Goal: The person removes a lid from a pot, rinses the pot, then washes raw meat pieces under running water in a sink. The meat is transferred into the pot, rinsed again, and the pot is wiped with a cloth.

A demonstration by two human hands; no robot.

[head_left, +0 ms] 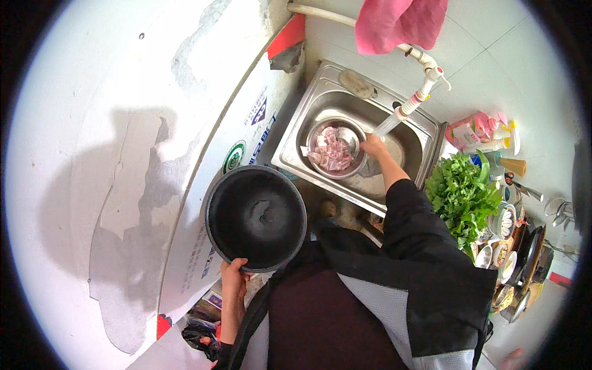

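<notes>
From where I stand, the person's left hand has its thumb and fingers pinched around the near rim of a black basin, tipped so its hollow faces up, on the near left of the sink. The right hand has its fingers closed on the right rim of a metal bowl sitting inside the sink, with pieces of raw meat in it. Just right of that hand, water runs from the white tap, and leafy greens lie farther right.
</notes>
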